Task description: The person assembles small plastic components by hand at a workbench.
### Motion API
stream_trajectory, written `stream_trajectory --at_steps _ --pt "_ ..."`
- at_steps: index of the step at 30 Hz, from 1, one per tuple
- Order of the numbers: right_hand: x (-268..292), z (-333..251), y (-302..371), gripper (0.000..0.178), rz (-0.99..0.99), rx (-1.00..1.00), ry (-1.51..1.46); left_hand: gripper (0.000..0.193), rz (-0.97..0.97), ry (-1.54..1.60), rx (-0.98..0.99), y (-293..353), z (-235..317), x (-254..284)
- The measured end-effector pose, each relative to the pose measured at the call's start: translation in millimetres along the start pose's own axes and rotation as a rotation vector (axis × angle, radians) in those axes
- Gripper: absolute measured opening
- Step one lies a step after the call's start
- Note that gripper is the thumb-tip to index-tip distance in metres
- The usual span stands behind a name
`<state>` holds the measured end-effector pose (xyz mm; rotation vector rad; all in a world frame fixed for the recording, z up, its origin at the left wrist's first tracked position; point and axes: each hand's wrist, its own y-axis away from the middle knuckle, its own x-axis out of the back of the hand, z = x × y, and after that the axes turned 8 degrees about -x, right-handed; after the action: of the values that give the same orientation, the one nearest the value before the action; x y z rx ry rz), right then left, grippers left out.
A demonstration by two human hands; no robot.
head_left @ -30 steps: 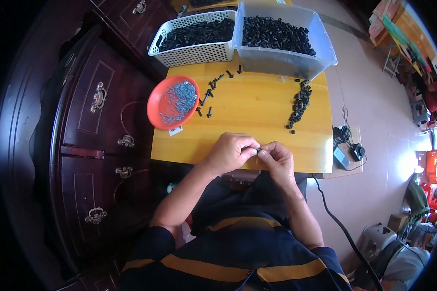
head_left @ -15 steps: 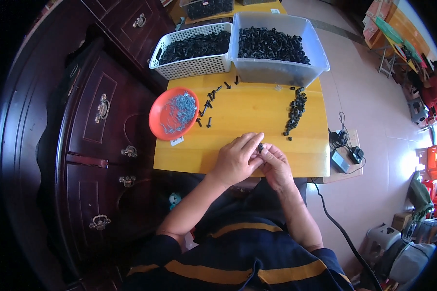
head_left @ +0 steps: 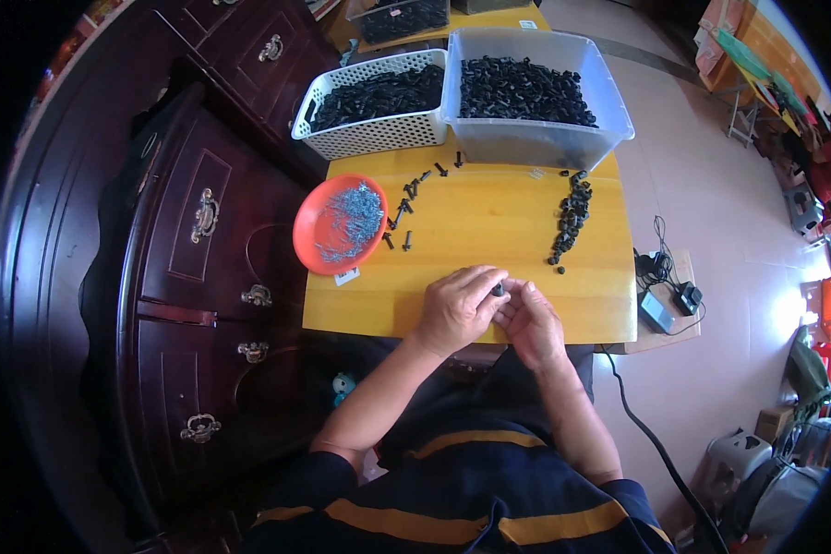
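My left hand point(head_left: 458, 307) is closed over the table's near edge, its thumb and fingers pinching a small black plastic piece point(head_left: 498, 290). Close beside it, my right hand point(head_left: 535, 325) has its palm turned up and its fingers loosely bent, the thumb standing apart from the piece. Its fingertips lie partly behind the left hand, so their contact is hidden. Ahead on the left, several black bolt-shaped pieces point(head_left: 407, 240) lie scattered by an orange-red plate point(head_left: 311, 226) of thin silvery metal pieces. A line of small black caps point(head_left: 572, 217) runs along the right side.
On the yellow table point(head_left: 489, 217), a white perforated basket point(head_left: 374, 140) and a translucent bin point(head_left: 537, 140) stand at the back, both filled with black parts. A dark wooden cabinet point(head_left: 171, 268) borders the left. A black cable point(head_left: 651, 434) crosses the floor at right.
My right thumb has come away from the black piece, and the right fingers have loosened. My left hand keeps its pinch on it. The whole view has shifted slightly.
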<state>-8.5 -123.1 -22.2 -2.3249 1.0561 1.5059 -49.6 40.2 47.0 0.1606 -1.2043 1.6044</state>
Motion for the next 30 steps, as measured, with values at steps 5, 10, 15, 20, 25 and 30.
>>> stream_trajectory --at_steps 5,10,15,20,25,30 --pt "-6 -3 1 0.043 -0.01 -0.014 0.038 0.03 0.053 0.013 0.008 -2 -3 3" --pt "-5 -3 1 0.043 -0.037 -0.012 0.062 0.029 0.028 0.03 0.011 -3 1 6" --pt "0 3 7 0.026 0.006 -0.019 0.101 0.028 -0.047 0.035 0.007 3 6 6" --pt "-4 2 7 0.018 0.027 -0.027 0.112 0.031 -0.069 0.034 -0.016 7 5 6" --pt "-2 -1 7 0.016 0.031 -0.036 0.163 0.041 -0.082 -0.008 -0.007 8 5 4" --pt "-24 -16 7 0.017 0.121 -0.057 0.375 0.068 -0.062 0.26 0.2 21 -2 17"
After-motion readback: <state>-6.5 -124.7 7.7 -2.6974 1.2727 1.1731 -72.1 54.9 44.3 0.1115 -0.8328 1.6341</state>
